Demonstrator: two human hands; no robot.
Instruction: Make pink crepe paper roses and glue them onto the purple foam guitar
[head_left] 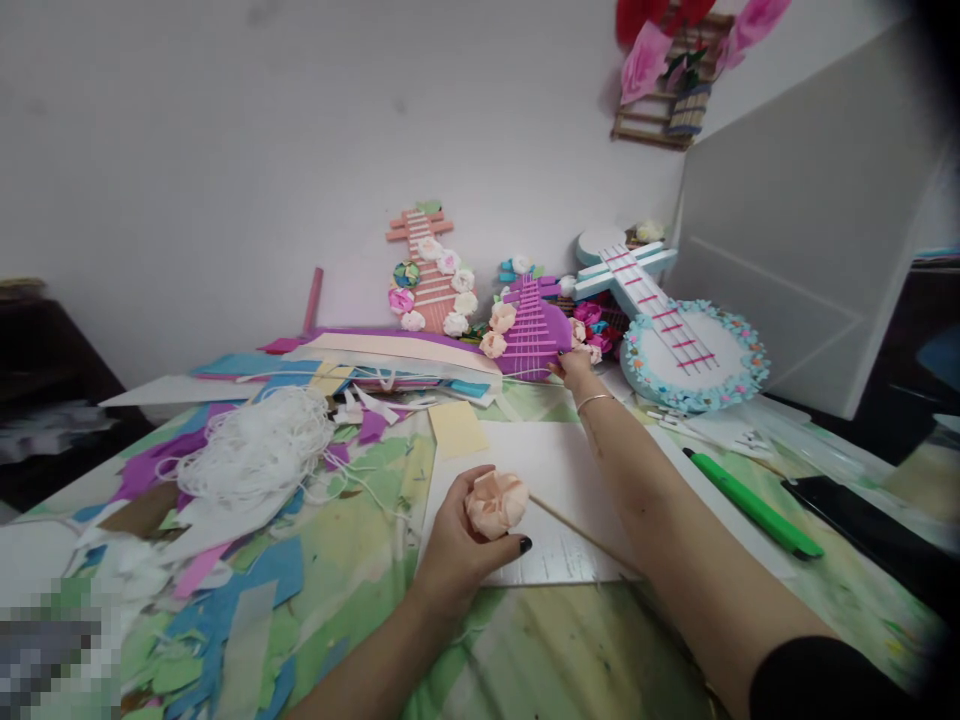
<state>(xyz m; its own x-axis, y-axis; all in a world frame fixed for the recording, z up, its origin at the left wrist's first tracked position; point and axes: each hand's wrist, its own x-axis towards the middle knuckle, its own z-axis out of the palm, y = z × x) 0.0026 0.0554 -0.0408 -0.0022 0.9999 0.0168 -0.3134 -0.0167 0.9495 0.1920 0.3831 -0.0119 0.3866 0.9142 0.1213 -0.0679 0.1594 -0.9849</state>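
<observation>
My left hand (461, 540) is closed around a peach foam rose (496, 503), held just above a white board (559, 470) near the table's front. My right hand (576, 368) reaches far forward and grips the lower edge of a purple foam guitar (534, 335) trimmed with small roses, which leans against the wall. A thin bracelet circles that wrist. A slim wooden stick (577, 532) lies on the white board under my right forearm.
A pink foam guitar (429, 275) and a light-blue round one (675, 340) lean by the wall. White string tangle (259, 450), coloured foam scraps (225, 620), stacked foam sheets (390, 360), a yellow square (457, 428), a green cutter (754, 505) and a big white panel (810, 220) crowd the table.
</observation>
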